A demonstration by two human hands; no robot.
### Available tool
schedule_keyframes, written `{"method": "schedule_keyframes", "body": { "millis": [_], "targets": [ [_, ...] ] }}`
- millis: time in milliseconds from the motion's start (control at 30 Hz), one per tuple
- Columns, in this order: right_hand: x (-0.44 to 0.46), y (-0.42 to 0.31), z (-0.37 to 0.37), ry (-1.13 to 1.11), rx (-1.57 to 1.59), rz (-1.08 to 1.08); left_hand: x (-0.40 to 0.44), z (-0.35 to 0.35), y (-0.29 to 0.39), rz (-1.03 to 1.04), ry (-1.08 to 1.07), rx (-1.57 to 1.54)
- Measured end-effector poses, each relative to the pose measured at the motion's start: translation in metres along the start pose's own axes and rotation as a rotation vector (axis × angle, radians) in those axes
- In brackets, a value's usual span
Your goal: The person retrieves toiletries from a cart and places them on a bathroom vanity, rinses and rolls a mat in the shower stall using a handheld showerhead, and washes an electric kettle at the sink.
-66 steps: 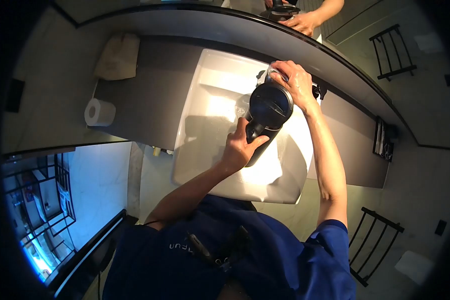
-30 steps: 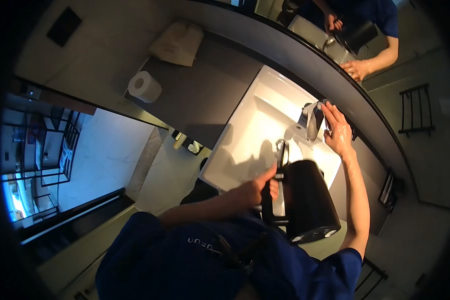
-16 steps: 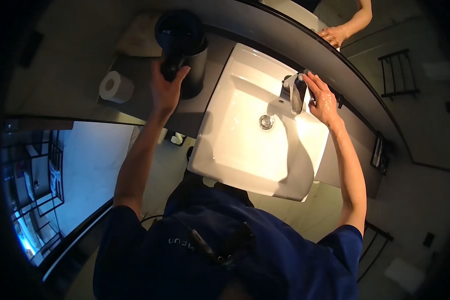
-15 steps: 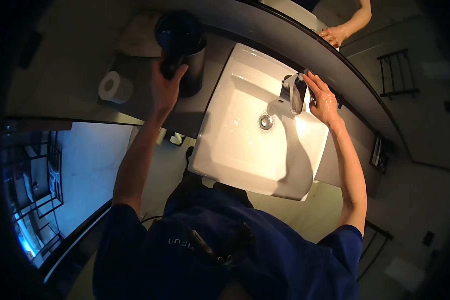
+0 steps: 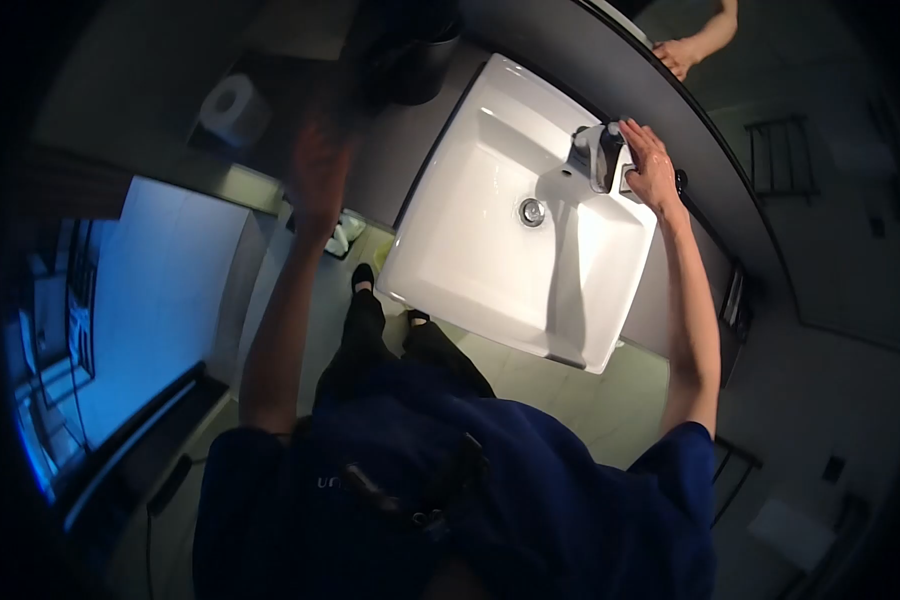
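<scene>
The fingers of my right hand [image 5: 653,172] lie along the side of a shiny faucet [image 5: 597,155], with the thumb apart from them. The skin looks wet. Under the spout is a white rectangular sink [image 5: 440,235] with a round metal drain [image 5: 532,212]. In the dim area left of the sink, my left hand [image 5: 320,170] is smeared by motion. Just beyond its fingers is a very dark handled object [image 5: 375,75], whose outline merges into the shadow. A dark cylinder [image 5: 428,70] stands beside that object on the counter.
A toilet paper roll [image 5: 228,105] is at the upper left. The mirror [image 5: 730,95] behind the sink reflects a hand. White crumpled material [image 5: 342,235] shows in a low container by the counter. A rack [image 5: 65,330] stands in blue light at far left.
Half a second ago the left hand gripped a dark, round-headed object by its handle; now that hand is blurred and lower. The view has shifted, showing feet. The right hand stays at the faucet.
</scene>
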State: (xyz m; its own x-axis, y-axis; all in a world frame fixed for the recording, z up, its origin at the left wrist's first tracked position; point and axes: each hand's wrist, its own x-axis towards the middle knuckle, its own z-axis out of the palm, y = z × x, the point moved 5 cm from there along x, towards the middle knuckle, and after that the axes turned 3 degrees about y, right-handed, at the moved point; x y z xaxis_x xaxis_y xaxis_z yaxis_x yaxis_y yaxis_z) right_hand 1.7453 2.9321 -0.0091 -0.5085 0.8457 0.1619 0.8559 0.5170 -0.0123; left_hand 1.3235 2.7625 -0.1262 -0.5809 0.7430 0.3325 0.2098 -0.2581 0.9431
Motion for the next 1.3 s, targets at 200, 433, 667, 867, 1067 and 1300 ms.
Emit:
{"method": "schedule_keyframes", "body": {
  "millis": [200,433,667,867,1067,1300],
  "targets": [
    [-0.056,-0.117,-0.016,0.36,0.451,-0.092,-0.28,-0.209,-0.081,-0.788,-0.23,0.995],
    [-0.124,-0.337,0.121,-0.638,0.89,-0.318,-0.396,-0.318,-0.051,-1.181,-0.001,0.917],
    [-0.167,-0.541,0.146,-0.929,0.589,-1.096,-0.376,-0.531,0.024,-1.291,0.449,1.285],
    [-0.126,-0.652,0.19,-0.886,0.387,-1.213,-0.444,-0.589,0.204,-0.961,1.47,2.031],
    [-0.107,-0.77,0.183,-0.924,0.492,-1.42,-0.504,-0.608,0.219,-1.676,1.567,1.489],
    [-0.12,-0.891,0.197,-1.084,0.249,-1.806,-0.462,-0.56,0.215,-1.629,1.545,1.27]
  ]
}}
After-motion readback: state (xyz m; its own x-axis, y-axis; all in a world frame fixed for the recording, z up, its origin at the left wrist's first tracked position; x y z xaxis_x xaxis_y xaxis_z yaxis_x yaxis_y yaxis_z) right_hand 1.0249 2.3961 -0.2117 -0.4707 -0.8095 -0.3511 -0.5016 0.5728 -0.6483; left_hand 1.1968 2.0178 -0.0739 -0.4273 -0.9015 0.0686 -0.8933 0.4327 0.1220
